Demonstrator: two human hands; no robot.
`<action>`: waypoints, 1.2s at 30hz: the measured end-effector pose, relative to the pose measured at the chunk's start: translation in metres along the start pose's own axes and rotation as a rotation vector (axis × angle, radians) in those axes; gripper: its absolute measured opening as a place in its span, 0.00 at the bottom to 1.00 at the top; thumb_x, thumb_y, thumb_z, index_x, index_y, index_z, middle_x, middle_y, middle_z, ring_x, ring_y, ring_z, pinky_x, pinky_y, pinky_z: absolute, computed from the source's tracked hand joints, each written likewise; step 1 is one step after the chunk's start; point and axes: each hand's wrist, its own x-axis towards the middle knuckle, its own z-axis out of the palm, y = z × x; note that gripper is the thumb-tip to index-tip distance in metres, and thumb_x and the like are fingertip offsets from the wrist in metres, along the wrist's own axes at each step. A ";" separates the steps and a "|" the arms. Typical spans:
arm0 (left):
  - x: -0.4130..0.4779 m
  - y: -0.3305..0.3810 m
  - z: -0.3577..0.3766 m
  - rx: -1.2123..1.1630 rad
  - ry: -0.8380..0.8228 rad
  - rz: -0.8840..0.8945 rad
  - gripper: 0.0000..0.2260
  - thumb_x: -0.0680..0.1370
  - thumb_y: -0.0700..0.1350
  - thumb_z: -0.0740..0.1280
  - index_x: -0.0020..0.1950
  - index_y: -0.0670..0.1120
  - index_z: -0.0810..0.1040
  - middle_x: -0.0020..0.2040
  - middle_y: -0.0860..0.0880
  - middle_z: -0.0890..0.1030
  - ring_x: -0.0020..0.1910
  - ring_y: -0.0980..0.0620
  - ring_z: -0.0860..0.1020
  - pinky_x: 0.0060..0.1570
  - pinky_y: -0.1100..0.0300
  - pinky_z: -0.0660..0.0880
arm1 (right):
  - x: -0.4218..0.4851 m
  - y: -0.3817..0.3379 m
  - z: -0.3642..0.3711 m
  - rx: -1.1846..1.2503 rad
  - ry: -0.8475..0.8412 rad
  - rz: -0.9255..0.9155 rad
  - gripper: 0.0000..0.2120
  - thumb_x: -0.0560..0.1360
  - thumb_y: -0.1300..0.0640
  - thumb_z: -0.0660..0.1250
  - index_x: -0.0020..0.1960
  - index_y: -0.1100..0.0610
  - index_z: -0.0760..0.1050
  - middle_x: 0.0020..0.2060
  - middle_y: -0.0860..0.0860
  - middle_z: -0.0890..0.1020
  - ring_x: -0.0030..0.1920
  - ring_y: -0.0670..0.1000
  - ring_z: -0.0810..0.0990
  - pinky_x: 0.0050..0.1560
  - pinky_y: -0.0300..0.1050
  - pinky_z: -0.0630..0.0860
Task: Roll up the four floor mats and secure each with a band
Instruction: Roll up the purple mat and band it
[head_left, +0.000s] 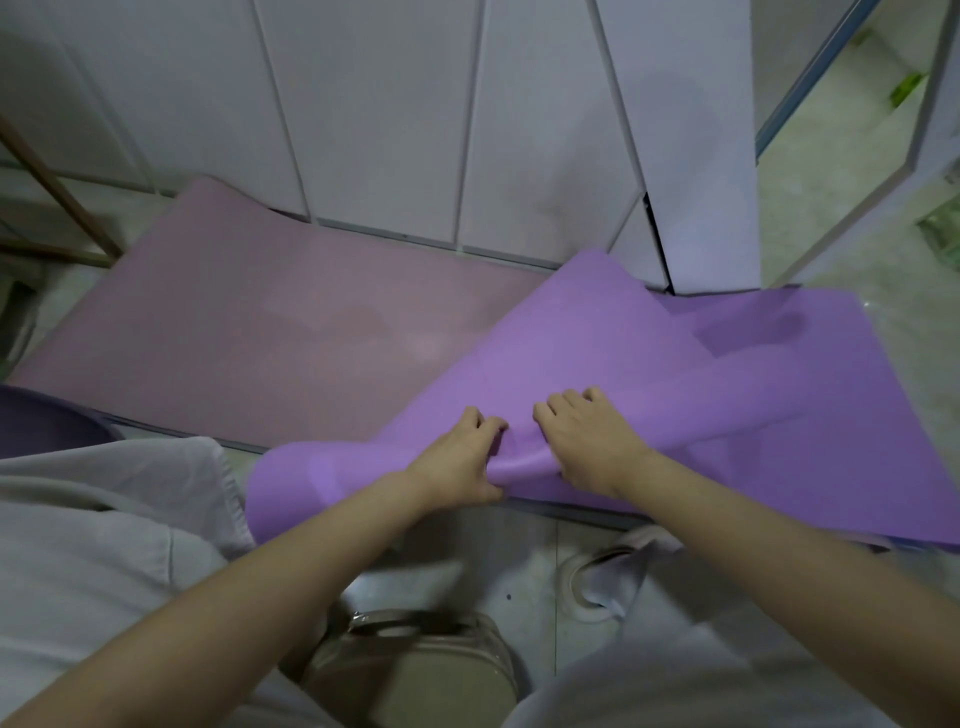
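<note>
A purple floor mat (597, 332) lies on the floor at centre right, its near end curled over into a loose roll. My left hand (460, 460) grips the rolled edge from the left, fingers curled over the fold. My right hand (589, 439) grips the same fold from the right, fingers curled on top. A pink mat (249, 322) lies flat to the left, partly under the purple one. No band is in view.
White panelled cabinet doors (389, 130) stand right behind the mats. A wooden frame (57, 202) is at far left, a dark purple basin (47, 423) at the left edge. A beige bag (415, 670) and my shoe (597, 577) are on the tiled floor near me.
</note>
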 end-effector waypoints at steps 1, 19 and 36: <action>0.001 0.001 -0.002 0.019 0.003 0.008 0.37 0.67 0.47 0.75 0.72 0.43 0.62 0.60 0.42 0.65 0.55 0.41 0.74 0.59 0.52 0.70 | 0.000 0.001 0.001 -0.013 0.042 -0.007 0.26 0.44 0.56 0.77 0.39 0.57 0.72 0.32 0.54 0.75 0.31 0.55 0.75 0.35 0.46 0.69; -0.011 0.018 -0.025 0.488 0.090 -0.037 0.13 0.75 0.47 0.64 0.57 0.45 0.72 0.55 0.44 0.79 0.55 0.42 0.76 0.47 0.54 0.70 | 0.004 0.005 -0.019 0.038 -0.084 -0.073 0.12 0.75 0.64 0.58 0.58 0.60 0.69 0.51 0.56 0.81 0.51 0.60 0.80 0.38 0.47 0.62; -0.006 0.012 -0.042 0.272 -0.221 -0.035 0.17 0.71 0.49 0.72 0.57 0.46 0.75 0.55 0.45 0.79 0.51 0.45 0.76 0.44 0.59 0.68 | -0.010 0.000 -0.019 0.119 -0.159 -0.040 0.16 0.77 0.50 0.61 0.60 0.58 0.69 0.56 0.56 0.80 0.55 0.58 0.79 0.48 0.49 0.71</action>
